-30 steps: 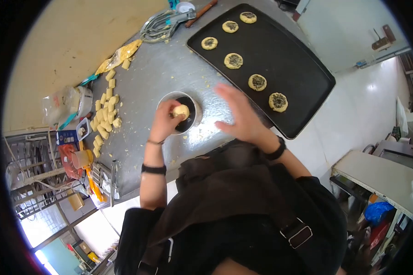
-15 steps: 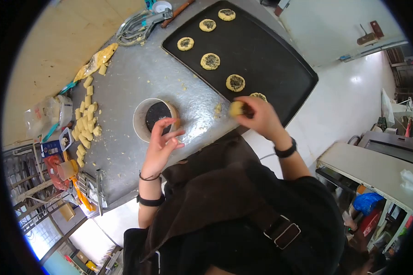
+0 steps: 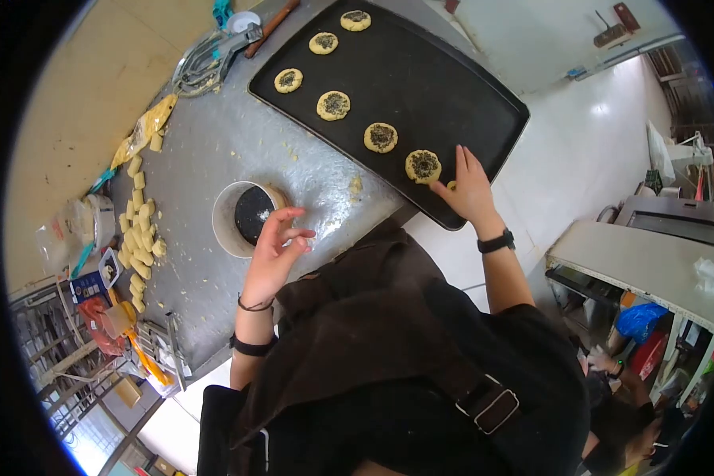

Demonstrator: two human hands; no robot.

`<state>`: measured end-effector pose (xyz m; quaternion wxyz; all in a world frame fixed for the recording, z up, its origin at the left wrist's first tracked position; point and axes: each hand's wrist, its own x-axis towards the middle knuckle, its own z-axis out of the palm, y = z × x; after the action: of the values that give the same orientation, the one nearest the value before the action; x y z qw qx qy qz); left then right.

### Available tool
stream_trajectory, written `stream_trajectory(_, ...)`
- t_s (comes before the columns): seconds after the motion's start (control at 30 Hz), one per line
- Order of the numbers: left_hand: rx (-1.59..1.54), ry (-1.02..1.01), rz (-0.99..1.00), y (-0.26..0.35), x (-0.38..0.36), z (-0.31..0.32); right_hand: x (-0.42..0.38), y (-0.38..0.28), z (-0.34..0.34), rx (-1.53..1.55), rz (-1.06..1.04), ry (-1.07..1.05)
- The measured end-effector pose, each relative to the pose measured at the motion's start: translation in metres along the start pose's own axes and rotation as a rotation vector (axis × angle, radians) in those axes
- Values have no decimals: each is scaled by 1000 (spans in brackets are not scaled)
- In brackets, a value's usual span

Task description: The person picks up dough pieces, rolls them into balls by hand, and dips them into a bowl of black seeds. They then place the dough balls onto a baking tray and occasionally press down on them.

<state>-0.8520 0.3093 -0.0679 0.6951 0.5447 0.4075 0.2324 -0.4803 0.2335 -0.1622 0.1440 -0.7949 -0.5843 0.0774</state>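
Note:
My right hand (image 3: 474,190) is over the near right corner of the black baking tray (image 3: 420,87). Its fingers are stretched out and the thumb is spread. Between thumb and fingers shows a sliver of a yellow cookie (image 3: 452,186), mostly hidden under the hand. Just left of it lies a round cookie (image 3: 424,166) with a dark crumbly topping, and several more like it sit along the tray's left side. Loosely curled, thumb and fingers apart, my left hand (image 3: 274,252) hangs empty at the rim of a white tub (image 3: 224,222) with dark contents.
Several short dough pieces (image 3: 141,238) lie on the metal table (image 3: 206,285) at the left. Behind them are a yellow-smeared piping bag (image 3: 144,131) and a metal beater (image 3: 206,63). A rolling pin (image 3: 274,25) lies near the tray. Another person (image 3: 623,397) is at the lower right.
My right hand has carried a cookie from beside the tray onto its near right corner, and its fingers have straightened. My left hand has stayed by the tub. The view has shifted slightly.

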Motion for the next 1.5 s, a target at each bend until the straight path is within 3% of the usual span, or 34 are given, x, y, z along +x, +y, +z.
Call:
stream_trajectory(0.17,-1,22,27,-5,-5,-2,9,-2,58,-44,145,132)
stream_trajectory(0.27,-3,53,39,-8,-13,-4,5,-12,65,-144,114,135)
stream_trajectory(0.37,-41,83,46,-9,-15,-7,5,-11,63,-27,107,131)
stream_trajectory(0.47,-78,115,79,-12,-18,-12,14,29,69,462,138,185)
stream_trajectory(0.53,-49,145,122,-11,-24,-18,9,34,32,176,123,203)
stream_trajectory(0.6,-49,192,120,-18,-28,-26,2,47,10,13,196,81)
stream_trajectory(0.7,-64,221,109,-24,-31,-36,-10,50,4,-4,417,-123)
stream_trajectory(0.8,-109,248,94,-25,-38,-42,-11,39,2,-48,471,-195)
stream_trajectory(0.93,-129,252,113,-25,-44,-52,-10,40,4,-90,418,-157)
stream_trajectory(1.03,-146,280,139,-34,-51,-67,-10,69,20,-85,230,-98)
stream_trajectory(1.13,-167,471,154,-40,-71,-109,-5,77,17,-104,70,-136)
stream_trajectory(1.2,39,796,159,-86,-86,-175,0,75,6,174,82,-14)
stream_trajectory(1.23,28,954,151,-110,-102,-210,0,41,-16,323,127,6)
stream_trajectory(1.33,231,1375,19,-170,-150,-316,3,32,-29,143,70,159)
stream_trajectory(1.43,745,1546,35,-199,-189,-406,-8,-17,-35,204,28,180)
stream_trajectory(1.5,880,1494,-81,-191,-209,-445,-21,-47,-31,199,-3,154)
